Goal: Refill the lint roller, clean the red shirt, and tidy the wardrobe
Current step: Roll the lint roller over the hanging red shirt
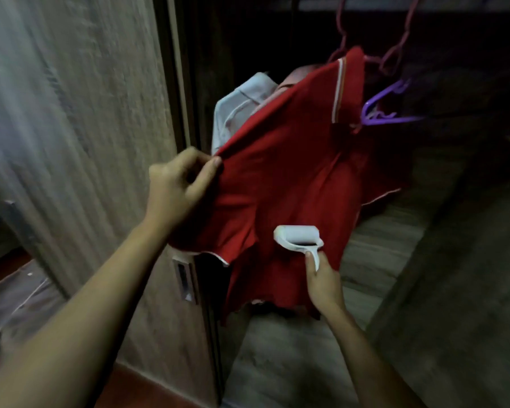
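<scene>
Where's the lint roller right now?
In the head view, lower centre: the white lint roller lies against the red shirt, held by the right hand, while the left hand pulls the fabric taut.

This is a home bedroom closet: a wood-grain wardrobe [292, 363] stands open, its door [80, 119] with a recessed metal handle [185, 279]. Inside, a red shirt [289, 178] and a pale garment [242, 107] hang among purple [386, 108] and pink plastic hangers [395, 51] in the dim interior.

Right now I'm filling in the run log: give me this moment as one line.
phase: cleaning | left hand: pinching red shirt edge, pulled taut | right hand: lint roller on shirt front | shirt: on hanger in wardrobe
</scene>
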Tool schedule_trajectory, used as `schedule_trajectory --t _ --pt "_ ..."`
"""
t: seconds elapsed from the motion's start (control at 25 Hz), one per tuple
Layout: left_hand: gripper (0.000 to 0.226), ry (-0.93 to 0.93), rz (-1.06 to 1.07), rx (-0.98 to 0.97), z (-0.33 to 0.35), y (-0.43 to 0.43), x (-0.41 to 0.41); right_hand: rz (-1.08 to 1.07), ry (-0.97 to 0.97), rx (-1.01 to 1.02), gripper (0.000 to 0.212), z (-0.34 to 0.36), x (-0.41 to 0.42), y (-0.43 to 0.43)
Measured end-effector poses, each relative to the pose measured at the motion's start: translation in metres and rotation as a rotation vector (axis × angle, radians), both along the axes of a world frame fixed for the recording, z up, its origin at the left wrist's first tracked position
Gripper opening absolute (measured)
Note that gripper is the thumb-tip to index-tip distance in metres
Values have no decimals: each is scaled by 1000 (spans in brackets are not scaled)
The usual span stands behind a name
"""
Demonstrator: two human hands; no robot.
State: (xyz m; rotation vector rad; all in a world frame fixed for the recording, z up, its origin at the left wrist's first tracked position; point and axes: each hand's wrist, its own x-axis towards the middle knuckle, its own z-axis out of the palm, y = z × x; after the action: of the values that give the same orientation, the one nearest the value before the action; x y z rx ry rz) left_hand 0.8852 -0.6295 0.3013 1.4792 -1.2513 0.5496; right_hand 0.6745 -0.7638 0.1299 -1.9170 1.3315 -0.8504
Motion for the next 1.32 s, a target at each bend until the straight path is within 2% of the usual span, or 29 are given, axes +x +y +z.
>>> schedule_trajectory --t 0.08,0.28,0.44,0.64,0.72,0.84,0.96,1.32 --pt "19 -17 -15 -13 -17 3 -24 -48 -31 -33 32 18 -25 9" --pt "16 137 -239 29 -47 2 -70 -223 -26 -131 36 47 -80 51" --pt "25 79 -350 124 -71 -1 -106 -360 -11 -158 34 53 -117 89" --pt "33 87 -442 111 -105 3 -183 -508 3 -144 29 45 -184 148" --pt "38 88 -521 221 -116 3 -216 -568 4 -155 31 38 -212 166" --pt "53 4 -659 476 -139 13 -283 -678 21 -135 34 22 -268 200" --pt "58 -128 -733 631 -164 38 -364 -765 49 -79 34 4 -331 246" --pt "51 -299 -969 856 -242 194 -666 -1055 196 72 38 -73 -596 471"
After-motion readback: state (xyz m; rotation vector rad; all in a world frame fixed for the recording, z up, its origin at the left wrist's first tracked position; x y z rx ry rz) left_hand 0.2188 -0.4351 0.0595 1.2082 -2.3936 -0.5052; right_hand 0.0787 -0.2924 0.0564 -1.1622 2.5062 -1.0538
